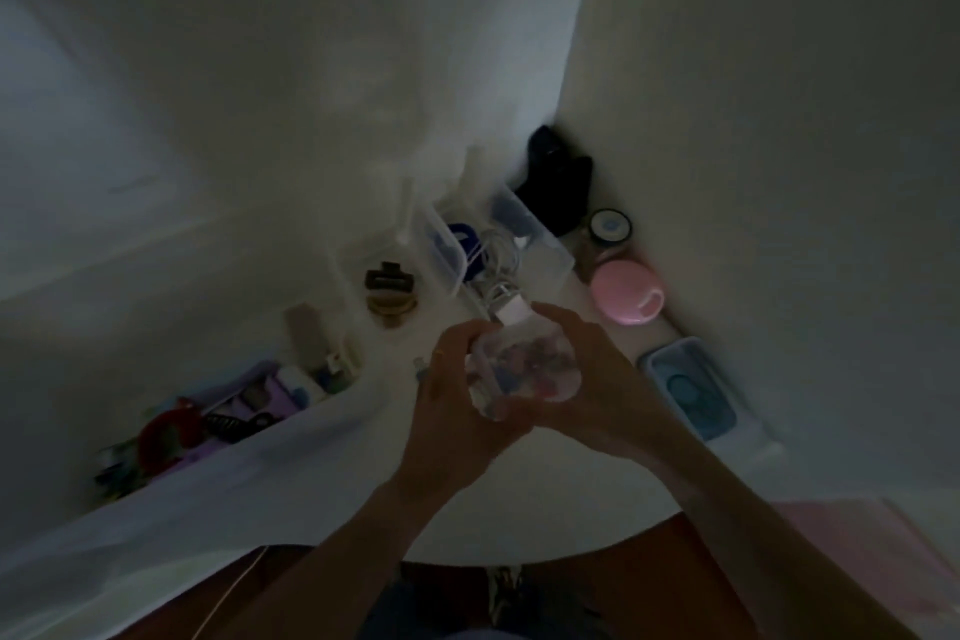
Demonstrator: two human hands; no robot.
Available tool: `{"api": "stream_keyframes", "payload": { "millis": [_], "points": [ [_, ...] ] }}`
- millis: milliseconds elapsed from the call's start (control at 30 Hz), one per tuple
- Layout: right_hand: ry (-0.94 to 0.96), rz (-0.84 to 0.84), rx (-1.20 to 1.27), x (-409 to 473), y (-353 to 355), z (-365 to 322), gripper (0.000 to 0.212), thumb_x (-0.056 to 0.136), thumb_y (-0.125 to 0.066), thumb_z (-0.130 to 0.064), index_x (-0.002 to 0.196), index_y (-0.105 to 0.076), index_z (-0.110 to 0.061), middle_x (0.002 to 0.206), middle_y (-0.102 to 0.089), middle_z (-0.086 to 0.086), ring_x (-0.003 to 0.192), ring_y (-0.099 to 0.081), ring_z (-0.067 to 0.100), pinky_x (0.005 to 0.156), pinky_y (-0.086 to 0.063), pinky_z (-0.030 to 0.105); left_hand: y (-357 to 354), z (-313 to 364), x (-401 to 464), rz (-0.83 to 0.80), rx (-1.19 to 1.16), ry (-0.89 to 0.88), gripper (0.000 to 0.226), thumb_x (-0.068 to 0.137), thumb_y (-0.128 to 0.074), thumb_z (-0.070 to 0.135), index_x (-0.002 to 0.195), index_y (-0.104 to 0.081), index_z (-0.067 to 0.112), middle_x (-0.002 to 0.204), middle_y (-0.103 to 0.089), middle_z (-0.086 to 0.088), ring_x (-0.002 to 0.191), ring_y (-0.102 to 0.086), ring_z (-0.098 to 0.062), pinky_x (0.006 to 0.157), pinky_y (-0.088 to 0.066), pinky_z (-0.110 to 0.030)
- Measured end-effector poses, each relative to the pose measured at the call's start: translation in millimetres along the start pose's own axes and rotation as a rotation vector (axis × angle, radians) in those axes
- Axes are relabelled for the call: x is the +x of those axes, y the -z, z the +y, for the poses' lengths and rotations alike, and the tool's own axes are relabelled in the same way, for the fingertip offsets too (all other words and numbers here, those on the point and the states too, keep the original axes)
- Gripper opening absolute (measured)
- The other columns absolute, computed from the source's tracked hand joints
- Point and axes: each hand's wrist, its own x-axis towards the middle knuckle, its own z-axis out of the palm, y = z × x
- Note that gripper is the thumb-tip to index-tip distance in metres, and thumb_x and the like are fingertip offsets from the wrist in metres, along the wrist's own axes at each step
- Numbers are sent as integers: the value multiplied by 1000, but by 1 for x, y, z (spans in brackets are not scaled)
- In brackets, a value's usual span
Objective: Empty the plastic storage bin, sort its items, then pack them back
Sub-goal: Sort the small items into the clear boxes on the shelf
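- Dim, blurred light covers a white round table [561,525] pushed into the corner of two pale walls, seen from the head camera looking down.
- Both hands meet above the middle of the table and hold a clear round container [522,369] with small coloured pieces inside; what the pieces are is too blurred to tell.
- The left hand [457,411] cups the container from the left and below, fingers curled round its side.
- The right hand [597,390] wraps it from the right, thumb reaching over the top near a pale cap.
- Just beyond the hands stands a clear plastic bin [550,255], near the corner, with white cables and a dark blue thing lying inside.
- A black object [558,177] sits behind the bin, right in the corner.
- To the right of the bin lie a small round tin [610,225], a pink round case [626,291] and, nearer the table edge, a blue tray [691,387] against the wall.
- Left of the bin a brown hair clip [389,294] rests on the table.
- Farther left, a long tray [260,374] holds bottles, a black comb and a red round thing; details are unclear.
- A brown floor [691,566] shows below the table edge.
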Motion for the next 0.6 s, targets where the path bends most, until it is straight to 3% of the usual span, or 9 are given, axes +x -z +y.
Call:
{"api": "stream_keyframes", "payload": {
  "millis": [100, 167, 300, 367, 433, 467, 533, 600],
  "points": [
    [28, -62, 43, -5, 15, 9, 105, 41, -84, -73, 132, -33, -60, 129, -41, -14, 118, -51, 10, 91, -53, 31, -23, 16, -1, 13, 22, -70, 72, 66, -85, 37, 122, -45, 17, 111, -55, 3, 97, -60, -10, 71, -56, -28],
    [43, -98, 166, -7, 27, 12, 103, 45, -89, -64, 134, -37, -58, 132, -45, -11, 121, -53, 16, 91, -55, 40, -31, 27, 0, 0, 14, -122, 76, 65, -87, 33, 124, -43, 16, 116, -53, 2, 103, -59, -9, 77, -52, -16],
    [125, -276, 511, -9, 60, 15, 95, 64, -84, -33, 147, -36, -38, 141, -49, -14, 128, -52, 17, 93, -54, 32, -40, 37, 3, -101, -41, -147, 91, 68, -88, 29, 141, -35, 14, 138, -45, 3, 129, -48, -16, 99, -50, -31],
    [166, -357, 632, -12, 74, 18, 99, 68, -84, -33, 151, -29, -33, 145, -48, -9, 131, -51, 18, 98, -51, 32, -39, 36, 8, -214, -189, -16, 98, 70, -86, 16, 148, -27, 15, 148, -35, 4, 138, -39, -16, 105, -46, -34],
    [209, -435, 704, -12, 79, 22, 100, 70, -82, -20, 152, -27, -34, 148, -47, -6, 135, -48, 21, 103, -47, 38, -36, 40, 12, -379, -407, 134, 78, 83, -71, 4, 146, -30, 26, 148, -39, -2, 133, -47, -19, 100, -50, -38],
    [203, -459, 710, -11, 80, 24, 105, 68, -81, -13, 154, -23, -31, 153, -40, -3, 141, -41, 25, 108, -41, 47, -35, 44, 15, -439, -478, 187, 60, 92, -61, 8, 143, -35, 27, 144, -47, -9, 127, -54, -25, 95, -53, -41],
    [180, -476, 716, -7, 84, 21, 107, 66, -73, -5, 155, -16, -18, 161, -26, 3, 148, -25, 31, 115, -24, 62, -34, 50, 19, -429, -549, 295, 44, 99, -48, 29, 142, -41, 22, 134, -58, -17, 117, -61, -36, 89, -54, -47],
    [200, -444, 648, -6, 91, 20, 95, 68, -67, -6, 152, -23, -10, 159, -30, 4, 147, -28, 27, 117, -25, 58, -38, 47, 22, -362, -703, 409, 41, 100, -48, 27, 140, -43, 20, 130, -60, -19, 112, -63, -39, 88, -54, -50]
  ]
}}
